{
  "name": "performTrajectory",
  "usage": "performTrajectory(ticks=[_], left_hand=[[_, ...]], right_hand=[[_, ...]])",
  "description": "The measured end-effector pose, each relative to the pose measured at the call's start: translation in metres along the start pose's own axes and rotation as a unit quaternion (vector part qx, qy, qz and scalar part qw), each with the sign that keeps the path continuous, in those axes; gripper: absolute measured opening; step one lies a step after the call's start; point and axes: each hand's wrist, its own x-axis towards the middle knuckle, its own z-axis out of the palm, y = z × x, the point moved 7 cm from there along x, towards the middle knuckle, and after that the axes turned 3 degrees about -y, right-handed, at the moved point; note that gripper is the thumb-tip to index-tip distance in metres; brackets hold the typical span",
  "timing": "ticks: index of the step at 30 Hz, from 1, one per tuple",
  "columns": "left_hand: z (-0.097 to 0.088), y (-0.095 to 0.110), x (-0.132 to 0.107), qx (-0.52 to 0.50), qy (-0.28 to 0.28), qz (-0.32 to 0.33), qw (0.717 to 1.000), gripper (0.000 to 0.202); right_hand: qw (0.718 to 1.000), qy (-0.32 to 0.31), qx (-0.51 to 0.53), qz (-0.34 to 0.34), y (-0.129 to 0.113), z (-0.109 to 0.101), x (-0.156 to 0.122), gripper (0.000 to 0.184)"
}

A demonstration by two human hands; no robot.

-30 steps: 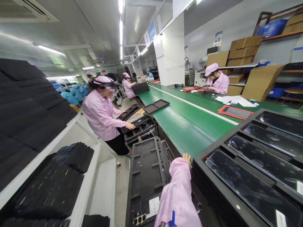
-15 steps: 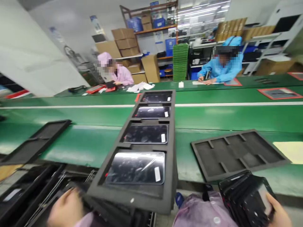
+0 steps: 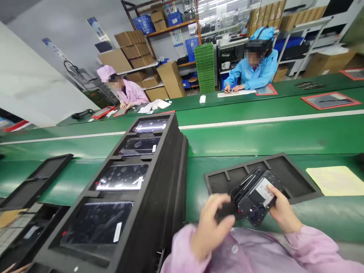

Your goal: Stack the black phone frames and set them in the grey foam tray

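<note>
Both my hands grip a stack of black phone parts (image 3: 253, 195) held just above the near edge of the green conveyor (image 3: 256, 132). My left hand (image 3: 212, 223) is closed on the stack's left end. My right hand (image 3: 281, 210) wraps its right side, thumb on top. Under the stack lies an empty black foam tray (image 3: 287, 178) with several slots. To the left stands a tall pile of black foam trays (image 3: 170, 178); its top tray holds several dark glossy phones (image 3: 122, 176). Pink sleeves cover both my arms.
Another empty black tray (image 3: 34, 182) lies at the left on the belt, and a yellow sheet (image 3: 335, 180) at the right. Across the belt sit a person in pink (image 3: 127, 93) and a person in blue (image 3: 253, 70), with red trays (image 3: 327, 100), cardboard boxes and shelves behind.
The view swung from the aisle to the conveyor. My left hand left the tray pile and joined the right on the stack of phone parts, which rose over the empty tray.
</note>
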Motion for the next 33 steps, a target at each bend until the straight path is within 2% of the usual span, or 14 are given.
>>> performTrajectory(ticks=[2,4,7,9,11,14,17,20,23,27,30,33], left_hand=[[0.013,0.043,0.028,-0.060,0.001,0.031,0.998,0.083],[0.032,0.073,0.061,-0.124,-0.011,0.024,0.992,0.103],[0.061,0.093,0.096,-0.193,-0.012,0.060,0.979,0.102],[0.069,0.089,0.102,-0.236,0.039,0.117,0.964,0.096],[0.072,0.074,0.099,-0.273,0.091,0.158,0.944,0.094],[0.076,0.051,0.093,-0.297,0.124,0.183,0.929,0.099],[0.083,0.038,0.093,-0.291,0.111,0.180,0.933,0.108],[0.091,0.037,0.095,-0.276,0.089,0.189,0.938,0.122],[0.095,0.040,0.096,-0.273,0.091,0.227,0.931,0.126],[0.093,0.045,0.096,-0.262,0.099,0.284,0.917,0.119],[0.089,0.049,0.096,-0.205,0.066,0.314,0.925,0.120],[0.088,0.052,0.095,-0.131,0.021,0.330,0.935,0.120]], right_hand=[[0.999,-0.040,-0.017,-0.017,-0.011,0.009,0.010,0.034],[0.994,-0.084,-0.043,-0.047,-0.023,0.015,0.019,0.040],[0.977,-0.154,-0.095,-0.112,-0.039,0.022,0.028,0.054],[0.958,-0.206,-0.131,-0.152,-0.044,0.026,0.032,0.063],[0.933,-0.263,-0.161,-0.186,-0.044,0.032,0.036,0.065],[0.889,-0.344,-0.186,-0.237,-0.035,0.038,0.040,0.061],[0.849,-0.401,-0.204,-0.279,-0.023,0.037,0.040,0.061],[0.824,-0.420,-0.226,-0.306,-0.017,0.030,0.037,0.075],[0.812,-0.431,-0.239,-0.314,-0.017,0.027,0.031,0.080],[0.787,-0.457,-0.237,-0.339,-0.024,0.032,0.026,0.071],[0.773,-0.473,-0.234,-0.352,-0.028,0.033,0.027,0.070],[0.776,-0.473,-0.239,-0.342,-0.029,0.031,0.029,0.082]])
